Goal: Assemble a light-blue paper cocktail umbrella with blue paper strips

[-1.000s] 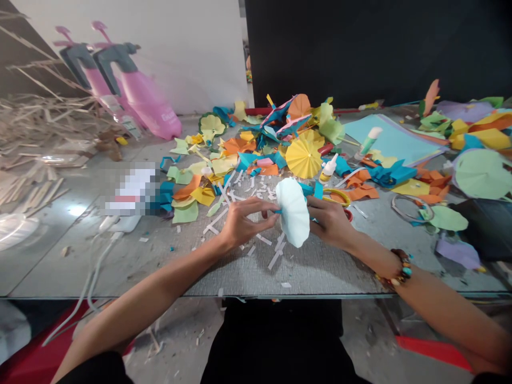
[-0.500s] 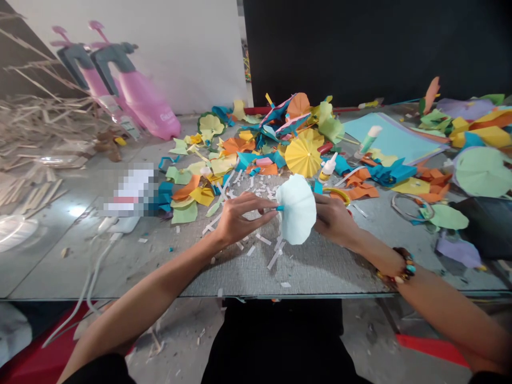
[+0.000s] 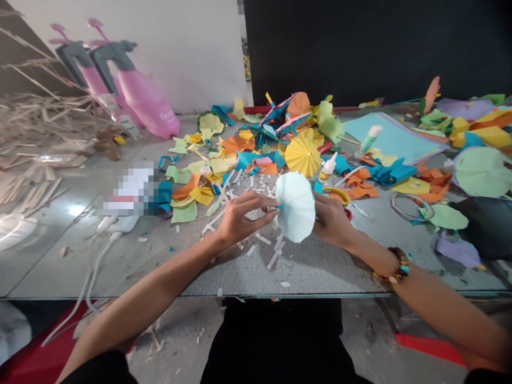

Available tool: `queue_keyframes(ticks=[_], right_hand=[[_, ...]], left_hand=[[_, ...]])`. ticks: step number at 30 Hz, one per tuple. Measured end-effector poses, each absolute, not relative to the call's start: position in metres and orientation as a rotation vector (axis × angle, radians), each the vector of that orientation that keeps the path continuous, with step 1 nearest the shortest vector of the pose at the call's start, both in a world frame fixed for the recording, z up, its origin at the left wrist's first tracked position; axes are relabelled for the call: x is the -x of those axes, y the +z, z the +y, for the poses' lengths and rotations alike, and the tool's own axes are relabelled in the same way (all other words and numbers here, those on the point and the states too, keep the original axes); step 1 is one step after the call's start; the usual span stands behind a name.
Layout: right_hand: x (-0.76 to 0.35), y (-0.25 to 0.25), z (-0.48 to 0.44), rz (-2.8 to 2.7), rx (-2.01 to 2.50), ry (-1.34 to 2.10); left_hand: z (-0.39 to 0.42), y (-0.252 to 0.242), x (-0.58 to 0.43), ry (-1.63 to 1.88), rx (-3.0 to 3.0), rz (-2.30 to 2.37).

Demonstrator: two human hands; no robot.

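Observation:
A pale blue pleated paper umbrella [image 3: 295,207] is held up above the table, its round canopy facing my left. A short blue stick [image 3: 278,206] shows at its underside, pinched by the fingertips of my left hand [image 3: 244,217]. My right hand [image 3: 330,220] grips the umbrella from behind, partly hidden by the canopy. A beaded bracelet [image 3: 394,265] circles my right wrist. White paper strips [image 3: 260,239] are scattered on the grey textured tabletop [image 3: 312,264] below my hands.
A heap of coloured paper scraps, with a yellow paper umbrella [image 3: 303,154] and a glue bottle [image 3: 328,168], lies beyond my hands. A glue stick [image 3: 368,140] rests on pale blue paper sheets [image 3: 390,138]. Pink spray bottles [image 3: 144,101] and dry sticks [image 3: 32,125] stand at left.
The paper umbrella has turned to face my left more fully and risen slightly. My hands have moved closer together around it.

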State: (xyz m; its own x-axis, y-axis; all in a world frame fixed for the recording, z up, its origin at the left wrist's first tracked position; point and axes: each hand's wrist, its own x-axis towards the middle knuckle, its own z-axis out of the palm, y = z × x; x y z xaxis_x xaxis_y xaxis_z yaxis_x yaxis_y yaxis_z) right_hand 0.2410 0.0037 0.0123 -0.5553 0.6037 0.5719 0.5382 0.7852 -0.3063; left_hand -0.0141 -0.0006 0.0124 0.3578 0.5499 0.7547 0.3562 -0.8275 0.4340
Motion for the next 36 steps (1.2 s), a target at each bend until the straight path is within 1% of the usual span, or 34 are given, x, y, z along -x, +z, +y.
queue_keyframes(ticks=[11,19,29,36], right_hand=[[-0.235,0.014,-0.003,-2.225,0.686,-0.112],[-0.233,0.016,-0.004,-2.273,0.685,-0.103],[-0.248,0.022,0.005,-2.18,0.763,-0.054],[-0.252,0.025,0.006,-2.183,0.781,-0.076]], left_hand=[[-0.002,0.012,0.008,1.464,-2.47,0.693],[-0.003,0.013,0.007,1.47,-2.508,0.676],[0.0,0.014,0.018,1.508,-2.232,1.027],[0.006,0.008,0.024,1.448,-2.089,1.053]])
